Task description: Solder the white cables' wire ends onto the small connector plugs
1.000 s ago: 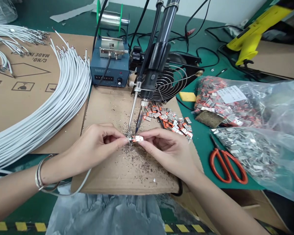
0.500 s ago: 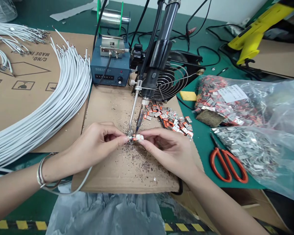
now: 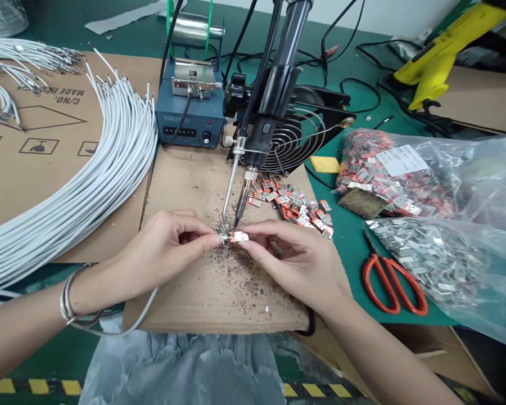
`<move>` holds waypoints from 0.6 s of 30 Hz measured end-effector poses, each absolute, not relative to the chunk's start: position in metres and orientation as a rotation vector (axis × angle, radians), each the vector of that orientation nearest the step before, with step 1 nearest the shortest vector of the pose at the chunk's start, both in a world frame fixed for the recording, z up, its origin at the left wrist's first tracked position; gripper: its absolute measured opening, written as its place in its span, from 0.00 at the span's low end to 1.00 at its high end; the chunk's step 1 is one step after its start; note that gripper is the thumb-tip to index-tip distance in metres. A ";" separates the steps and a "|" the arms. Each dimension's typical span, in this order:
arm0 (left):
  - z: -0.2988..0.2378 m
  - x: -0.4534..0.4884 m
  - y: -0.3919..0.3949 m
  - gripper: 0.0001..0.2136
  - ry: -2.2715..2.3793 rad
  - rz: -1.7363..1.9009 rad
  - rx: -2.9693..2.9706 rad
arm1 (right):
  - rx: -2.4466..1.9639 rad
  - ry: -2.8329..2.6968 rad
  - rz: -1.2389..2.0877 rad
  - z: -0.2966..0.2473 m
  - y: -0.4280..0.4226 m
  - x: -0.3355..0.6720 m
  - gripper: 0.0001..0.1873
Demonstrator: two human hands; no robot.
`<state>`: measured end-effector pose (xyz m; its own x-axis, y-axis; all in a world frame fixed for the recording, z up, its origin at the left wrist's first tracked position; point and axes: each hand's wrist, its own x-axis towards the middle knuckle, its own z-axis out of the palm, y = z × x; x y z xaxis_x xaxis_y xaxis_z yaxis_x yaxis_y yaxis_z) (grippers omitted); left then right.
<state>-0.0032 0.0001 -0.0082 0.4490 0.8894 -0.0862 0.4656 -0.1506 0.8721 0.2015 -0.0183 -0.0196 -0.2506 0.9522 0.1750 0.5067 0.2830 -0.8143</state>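
Between thumb and forefinger, my left hand (image 3: pixel 175 242) pinches the end of a white cable (image 3: pixel 145 309), which loops down below the wrist. My right hand (image 3: pixel 297 256) is closed on a small metal USB connector (image 3: pixel 241 237) with an orange insert. Cable end and connector meet under the tip of a soldering iron (image 3: pixel 241 205) held on a stand. Beside the iron, a thin metal solder feed tube (image 3: pixel 229 191) points at the same spot. The exact contact between wire, connector and tip is too small to make out.
Loose connectors (image 3: pixel 293 202) lie behind my right hand. A bundle of white cables (image 3: pixel 122 152) curves along the left. Behind stand a blue solder feeder (image 3: pixel 189 121) and a fan (image 3: pixel 295 143). Orange-handled scissors (image 3: pixel 394 284) and plastic bags of parts (image 3: pixel 430 259) lie at right.
Almost nothing differs. Both hands keep the same pinch beneath the iron tip, with only a very slight shift of the connector to the right.
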 end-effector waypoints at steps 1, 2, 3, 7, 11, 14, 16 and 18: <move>-0.008 -0.003 0.000 0.09 1.161 0.579 1.785 | -1.314 -1.873 0.833 -0.020 -0.018 0.201 0.05; -0.008 -0.003 0.000 0.09 1.161 0.582 1.790 | -1.314 -1.872 0.829 -0.020 -0.019 0.201 0.05; -0.008 -0.003 0.000 0.09 1.161 0.587 1.794 | -1.311 -1.871 0.824 -0.020 -0.019 0.201 0.05; -0.009 -0.004 0.000 0.08 1.160 0.587 1.793 | -1.280 -1.874 0.826 -0.020 -0.018 0.201 0.05; -0.010 -0.003 0.002 0.08 1.167 0.582 1.793 | -1.255 -1.902 0.798 -0.019 -0.016 0.203 0.06; -0.006 -0.002 -0.003 0.09 1.139 0.529 1.777 | -1.253 -1.932 0.778 -0.016 -0.018 0.202 0.05; -0.001 -0.002 -0.009 0.10 1.088 0.453 1.757 | -1.250 -1.935 0.816 -0.015 -0.022 0.200 0.07; 0.006 -0.003 -0.017 0.11 1.080 0.346 1.777 | -1.238 -1.937 0.860 -0.014 -0.028 0.198 0.09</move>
<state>-0.0033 -0.0167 0.0061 0.5624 0.7939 -0.2311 0.5117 -0.1147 0.8515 0.1980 -0.0278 -0.0143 -0.3219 0.9280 0.1875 0.4836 0.3314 -0.8101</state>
